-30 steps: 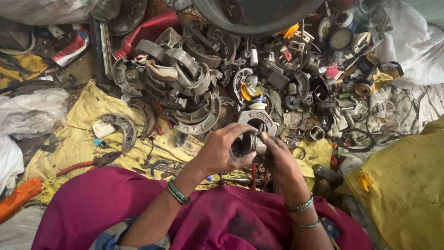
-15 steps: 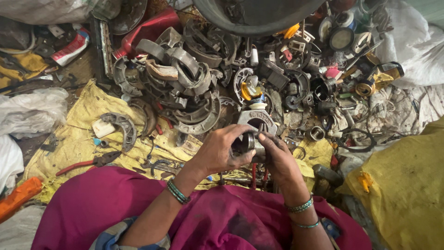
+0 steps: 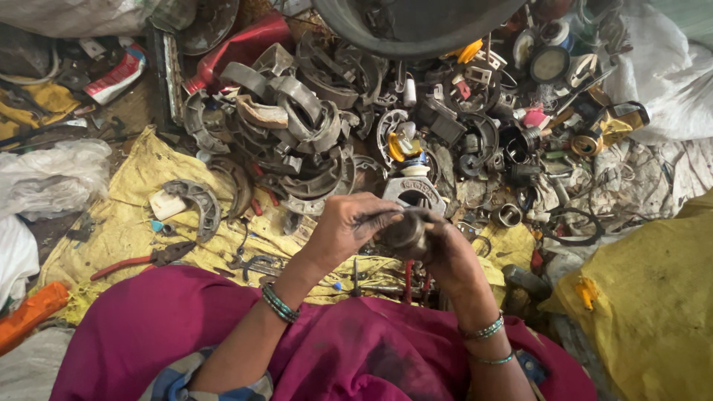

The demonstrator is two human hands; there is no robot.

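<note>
We've got the left hand [image 3: 347, 225] and right hand [image 3: 451, 256] both closed round a small dark metal part [image 3: 405, 234], fingers wrapped tight. It's blurred, perhaps a ring, held above the yellow sack [image 3: 134, 215] beside the scrap pile [image 3: 297, 134].

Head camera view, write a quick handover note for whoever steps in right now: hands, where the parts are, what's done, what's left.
Left hand: fingers closed on the small round metal part, held above the lap.
Right hand: cups the same part from the other side.
Pliers lie on the yellow sheet to the left. A heap of curved metal pieces sits in front.
Done: the part is picked up and in both hands.
Left: cannot tell from this view; the part's face is hidden by the fingers.
</note>
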